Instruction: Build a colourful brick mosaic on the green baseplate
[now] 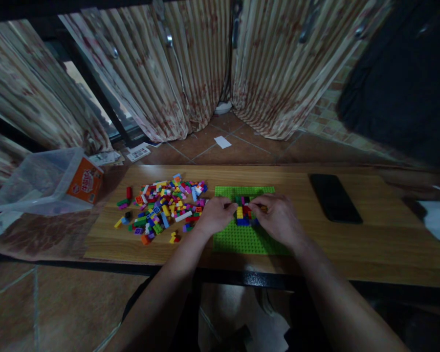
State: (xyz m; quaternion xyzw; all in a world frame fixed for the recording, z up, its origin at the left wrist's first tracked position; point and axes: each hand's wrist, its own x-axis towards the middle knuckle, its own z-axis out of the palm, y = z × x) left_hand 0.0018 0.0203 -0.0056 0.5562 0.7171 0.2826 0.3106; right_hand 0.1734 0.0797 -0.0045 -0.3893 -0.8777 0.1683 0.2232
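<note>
Both hands meet over a flat bright-green studded plastic baseplate lying on the long light-brown wooden bench. A small stack of yellow, red, blue and dark plastic bricks stands on the baseplate's upper middle, directly between the 2 hands. Left hand sits at the stack's left edge, fingers curled and bunched together against the bricks; cannot tell if they pinch a piece. Right hand sits at the stack's right edge, thumb and forefinger pressed together on a small piece at the top right of the stack, colour too dim to tell. Both forearms run up from the bottom of the frame, wrists resting low over the baseplate's front half. Left of the baseplate, a loose scatter of multicoloured small plastic bricks spreads across the bench, just beside the left hand. Farther left, a clear plastic tub with an orange label sits at the bench end. To the right, well apart from the hands, a black flat phone lies on the bench. Striped brown curtains hang behind, over a terracotta tiled floor.
</note>
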